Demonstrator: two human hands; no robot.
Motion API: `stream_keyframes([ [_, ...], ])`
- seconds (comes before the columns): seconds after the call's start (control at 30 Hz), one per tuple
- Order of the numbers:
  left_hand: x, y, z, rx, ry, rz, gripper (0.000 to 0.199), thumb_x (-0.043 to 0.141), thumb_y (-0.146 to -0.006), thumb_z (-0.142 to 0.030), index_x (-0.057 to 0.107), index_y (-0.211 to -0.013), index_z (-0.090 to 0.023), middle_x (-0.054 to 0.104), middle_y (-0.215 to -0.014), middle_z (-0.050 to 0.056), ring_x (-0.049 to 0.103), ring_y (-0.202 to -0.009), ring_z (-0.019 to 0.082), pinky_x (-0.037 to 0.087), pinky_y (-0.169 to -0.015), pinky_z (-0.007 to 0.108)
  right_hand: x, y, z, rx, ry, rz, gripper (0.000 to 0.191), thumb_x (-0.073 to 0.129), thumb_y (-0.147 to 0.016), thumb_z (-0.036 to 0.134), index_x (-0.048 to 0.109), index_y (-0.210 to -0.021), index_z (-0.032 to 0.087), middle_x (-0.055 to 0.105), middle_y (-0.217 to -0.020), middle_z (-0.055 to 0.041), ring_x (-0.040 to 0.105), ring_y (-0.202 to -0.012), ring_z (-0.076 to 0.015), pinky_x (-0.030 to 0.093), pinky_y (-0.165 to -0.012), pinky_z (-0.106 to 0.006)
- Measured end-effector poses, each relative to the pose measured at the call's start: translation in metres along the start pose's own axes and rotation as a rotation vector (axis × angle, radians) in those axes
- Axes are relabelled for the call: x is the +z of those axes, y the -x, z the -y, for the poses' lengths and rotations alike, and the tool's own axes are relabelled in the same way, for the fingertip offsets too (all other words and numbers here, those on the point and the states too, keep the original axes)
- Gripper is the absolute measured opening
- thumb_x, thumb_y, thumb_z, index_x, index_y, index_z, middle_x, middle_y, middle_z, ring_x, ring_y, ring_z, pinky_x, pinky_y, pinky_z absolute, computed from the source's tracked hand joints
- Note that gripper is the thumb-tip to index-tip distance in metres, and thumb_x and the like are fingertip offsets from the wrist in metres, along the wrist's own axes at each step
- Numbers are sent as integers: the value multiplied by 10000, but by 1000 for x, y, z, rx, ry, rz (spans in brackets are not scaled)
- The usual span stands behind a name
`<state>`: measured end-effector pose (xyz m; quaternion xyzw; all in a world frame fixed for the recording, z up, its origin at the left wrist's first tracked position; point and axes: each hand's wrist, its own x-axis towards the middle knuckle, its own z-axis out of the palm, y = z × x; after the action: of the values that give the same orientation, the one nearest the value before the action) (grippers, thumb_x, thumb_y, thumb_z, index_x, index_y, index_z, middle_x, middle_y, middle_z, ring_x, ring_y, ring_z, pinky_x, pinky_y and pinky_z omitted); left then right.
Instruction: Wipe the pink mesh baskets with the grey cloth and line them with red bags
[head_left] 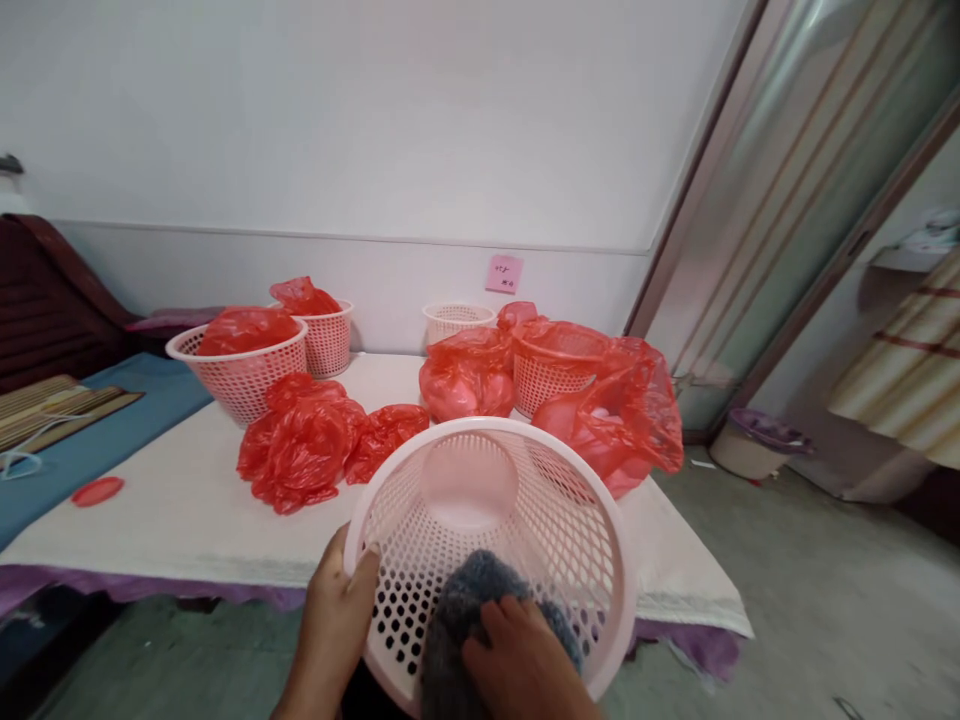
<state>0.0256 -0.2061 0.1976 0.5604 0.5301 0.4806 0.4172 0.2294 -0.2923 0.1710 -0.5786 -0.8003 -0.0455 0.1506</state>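
Note:
A pale pink plastic basket (471, 492) with perforated walls is tipped so its mouth faces me, in front of the table's near edge. My left hand (337, 605) grips its rim on the left, thumb on the inside and the other fingers hidden behind the wall. Inside the basket, my right hand (517, 650) presses a grey-blue fluffy cloth (469, 600) against the lower wall. Its fingers are curled into the cloth, and part of the cloth hangs over the near rim.
On the white-covered table (202, 530) lie crumpled red plastic bags (304, 450) and a red disc (97, 491). Behind are pink baskets (240, 375), some with red bags, and filled red bags (469, 380). A pink note (503, 273) is on the wall. A bin (750, 450) stands right.

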Motion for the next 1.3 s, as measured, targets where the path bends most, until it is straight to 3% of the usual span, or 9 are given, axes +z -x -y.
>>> stream_keyframes([
  [0.23,-14,-22,-32,245,-184,-13,315,512,-870,-367,624,-1104,-187,662,-1058,71,610,-1020,259,435,-928,376,13,15,17,-218,164,-138,44,614,-862,302,657,-853,295,633,-699,-19,574,-620,-220,467,-562,-351],
  [0.5,-6,-29,-56,237,-161,36,330,551,-867,-453,650,-1035,-186,660,-1029,71,619,-982,250,453,-889,365,27,1,20,-208,158,-183,353,673,-782,217,613,-1127,268,674,-764,-43,604,-618,-235,502,-556,-362],
  [0.67,15,10,-31,93,-27,135,433,563,-855,-536,644,-1071,-170,707,-1026,83,654,-966,256,513,-867,364,17,-19,34,-30,-252,-187,578,652,-604,170,595,-1180,159,658,-936,-130,619,-798,-299,525,-660,-425],
  [0.7,19,20,-22,-5,142,155,476,587,-841,-542,625,-1138,-172,705,-1087,85,643,-1030,259,501,-922,364,14,-23,37,24,-350,-172,584,639,-586,153,601,-1169,162,648,-980,-134,615,-854,-305,523,-708,-435],
  [0.83,24,43,13,-226,398,79,618,616,-809,-600,577,-1246,-165,677,-1224,101,565,-1219,288,415,-1070,390,10,-29,40,19,-567,-11,601,671,-630,159,589,-1225,186,624,-1096,-124,600,-979,-274,508,-824,-385],
  [0.97,12,35,30,-127,211,3,660,578,-816,-639,587,-1251,-144,621,-1317,146,454,-1338,321,265,-1173,461,15,-21,22,-41,-338,192,452,727,-727,435,655,-1128,238,647,-1015,-107,614,-902,-294,514,-793,-425],
  [1.07,9,29,29,-69,138,41,682,492,-871,-631,519,-1337,-134,538,-1418,163,416,-1370,309,239,-1183,477,14,-21,0,72,-69,254,174,600,-843,233,709,-976,211,676,-963,-135,626,-935,-335,485,-844,-499],
  [1.2,17,35,17,25,61,126,617,421,-938,-553,457,-1402,-148,454,-1504,132,310,-1441,266,159,-1214,434,17,-40,-30,329,-49,272,283,516,-746,5,727,-897,118,682,-1000,-219,630,-963,-382,462,-853,-543],
  [1.3,24,40,12,88,18,160,574,398,-958,-511,435,-1424,-179,452,-1511,101,287,-1454,251,172,-1214,416,35,-65,-32,380,-183,232,459,528,-679,7,683,-1083,157,695,-1046,-157,655,-941,-305,503,-832,-430],
])
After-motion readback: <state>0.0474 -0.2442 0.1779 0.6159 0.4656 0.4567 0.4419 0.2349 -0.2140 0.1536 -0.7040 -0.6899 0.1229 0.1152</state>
